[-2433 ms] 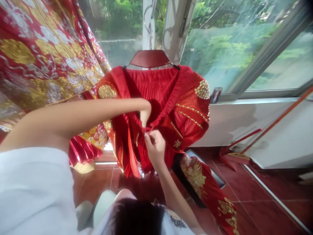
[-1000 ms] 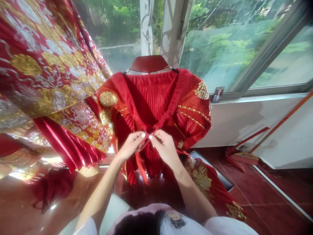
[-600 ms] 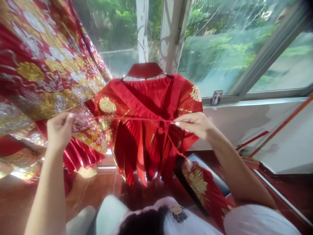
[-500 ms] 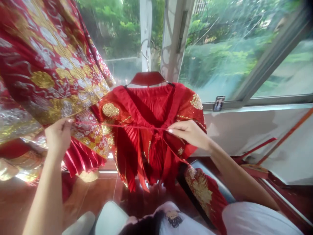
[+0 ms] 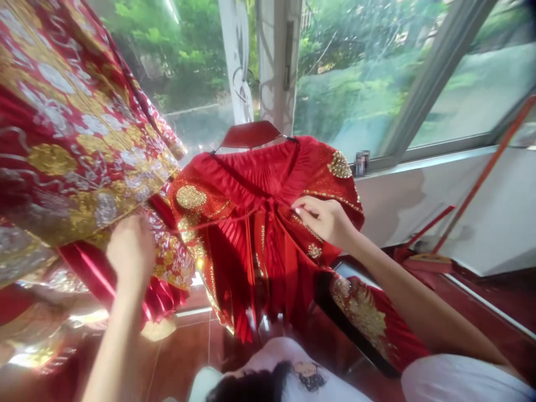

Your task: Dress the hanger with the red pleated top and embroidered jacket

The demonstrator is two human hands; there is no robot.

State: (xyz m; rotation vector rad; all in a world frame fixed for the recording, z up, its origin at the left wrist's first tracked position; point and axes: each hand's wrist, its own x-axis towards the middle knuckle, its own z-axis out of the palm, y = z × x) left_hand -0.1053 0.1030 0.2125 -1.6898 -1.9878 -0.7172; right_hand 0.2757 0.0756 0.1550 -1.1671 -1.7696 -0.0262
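Observation:
A red pleated garment (image 5: 268, 234) with gold embroidery hangs from a dark red hanger (image 5: 250, 134) in front of the window. A thin red tie string (image 5: 218, 221) runs slack across its front. My left hand (image 5: 130, 252) is closed on the string's left end, in front of a brocade robe. My right hand (image 5: 322, 219) pinches the string's other end against the garment's right front panel, just below the neckline.
A large red and gold brocade robe (image 5: 71, 139) hangs at the left. A broom with an orange handle (image 5: 481, 178) leans on the white wall below the window sill (image 5: 422, 159). Red tiles (image 5: 180, 352) cover the floor. More embroidered cloth (image 5: 368, 318) lies at the lower right.
My hands were tying at the garment's middle, then pulled apart with the string taut. Now the left hand has come back inward and down, and the string sags.

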